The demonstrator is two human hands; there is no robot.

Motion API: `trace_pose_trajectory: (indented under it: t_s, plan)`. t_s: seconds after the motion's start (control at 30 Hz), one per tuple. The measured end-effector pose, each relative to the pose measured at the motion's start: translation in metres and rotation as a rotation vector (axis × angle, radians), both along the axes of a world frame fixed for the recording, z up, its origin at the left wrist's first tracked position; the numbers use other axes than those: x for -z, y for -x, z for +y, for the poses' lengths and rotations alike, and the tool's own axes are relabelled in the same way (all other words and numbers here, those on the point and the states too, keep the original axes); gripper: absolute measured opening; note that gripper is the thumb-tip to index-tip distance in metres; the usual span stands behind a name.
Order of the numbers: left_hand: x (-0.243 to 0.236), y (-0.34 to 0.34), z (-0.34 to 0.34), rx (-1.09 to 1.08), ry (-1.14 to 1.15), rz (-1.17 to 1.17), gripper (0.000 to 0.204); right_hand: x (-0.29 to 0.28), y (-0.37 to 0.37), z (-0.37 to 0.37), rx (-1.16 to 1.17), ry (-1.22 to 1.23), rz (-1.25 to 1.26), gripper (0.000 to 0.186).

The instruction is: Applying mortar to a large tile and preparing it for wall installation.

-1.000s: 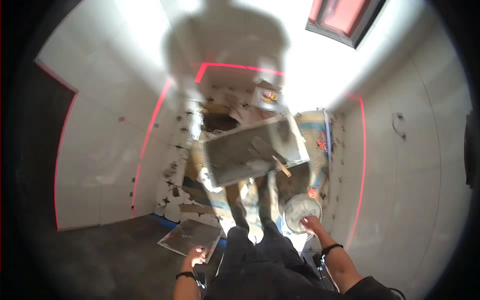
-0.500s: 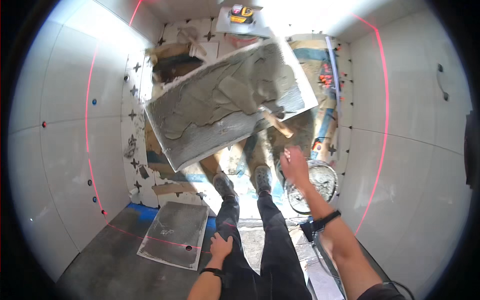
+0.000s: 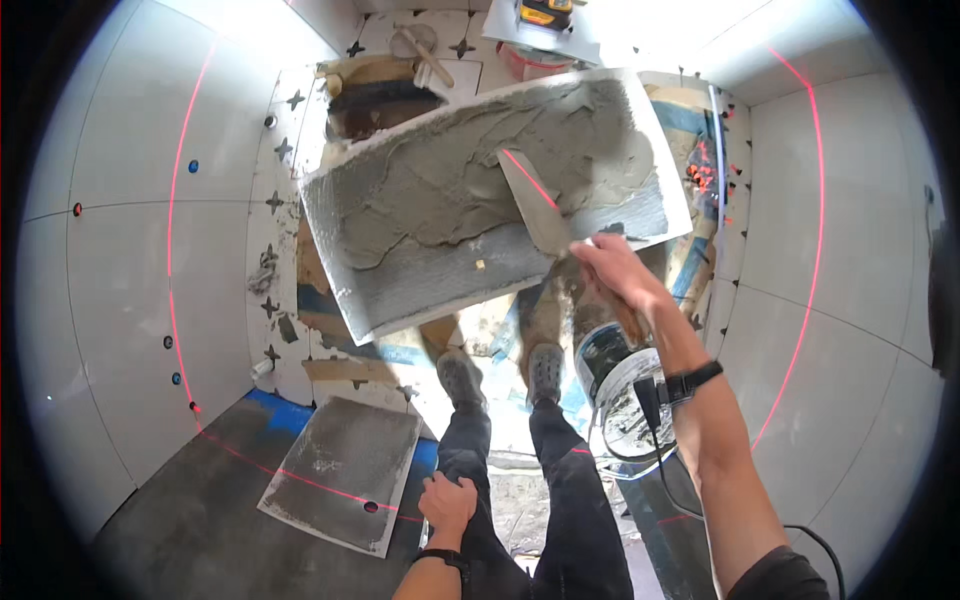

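My right hand (image 3: pixel 615 268) is closed around the wooden handle of a trowel (image 3: pixel 530 200). The trowel's long flat blade lies over a large tile (image 3: pixel 440 292), whose upturned back is spread with grey mortar (image 3: pixel 430 200). The mortar is thick and ridged over the far part and thin along the near edge. A small pale chip (image 3: pixel 480 265) sits on that thin strip. My left hand (image 3: pixel 447 502) rests on my left leg, fingers curled, with nothing visible in it.
By my right foot stand a mortar-smeared bucket (image 3: pixel 635 415) and a dark bucket (image 3: pixel 603 350), a cable nearby. A smaller tile (image 3: pixel 340 460) with a round hole lies on the floor at left. White tiled walls (image 3: pixel 790 230) carry red laser lines. A yellow-black tool (image 3: pixel 545 14) sits far back.
My right hand has moved forward from beside the bucket and taken hold of the trowel, whose blade now lies over the mortar. My left hand stays on my leg. The view has shifted slightly.
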State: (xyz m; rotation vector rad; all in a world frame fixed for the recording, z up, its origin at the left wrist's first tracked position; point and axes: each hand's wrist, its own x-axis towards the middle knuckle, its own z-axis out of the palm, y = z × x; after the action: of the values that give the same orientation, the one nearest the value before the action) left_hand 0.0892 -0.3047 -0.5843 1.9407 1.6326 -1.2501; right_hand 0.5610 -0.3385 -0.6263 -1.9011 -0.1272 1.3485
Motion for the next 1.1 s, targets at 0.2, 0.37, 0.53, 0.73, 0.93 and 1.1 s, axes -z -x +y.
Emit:
trace_pose_trajectory:
  t_s: [0.2, 0.37, 0.53, 0.73, 0.93, 1.1]
  plan:
    - [0.011, -0.022, -0.014, 0.082, 0.035, -0.013, 0.05, -0.029, 0.019, -0.077, 0.552, -0.297, 0.789, 0.035]
    - [0.012, -0.023, -0.017, 0.126, 0.038, -0.007, 0.05, -0.016, 0.038, -0.113, 0.551, -0.523, 0.941, 0.039]
    - [0.013, -0.014, -0.02, 0.226, -0.025, -0.016, 0.047, -0.022, 0.068, -0.102, 0.546, -0.127, 0.322, 0.032]
    - [0.013, -0.003, -0.03, 0.297, -0.088, -0.05, 0.046, 0.058, 0.137, -0.073, 0.324, 0.061, -0.565, 0.035]
    - [0.019, 0.015, -0.046, 0.246, -0.079, -0.046, 0.045, 0.149, 0.179, -0.027, 0.36, 0.154, -0.751, 0.031]
    - [0.02, 0.039, -0.051, 0.286, -0.05, -0.004, 0.045, 0.196, 0.218, -0.035, 0.434, 0.206, -0.741, 0.03]
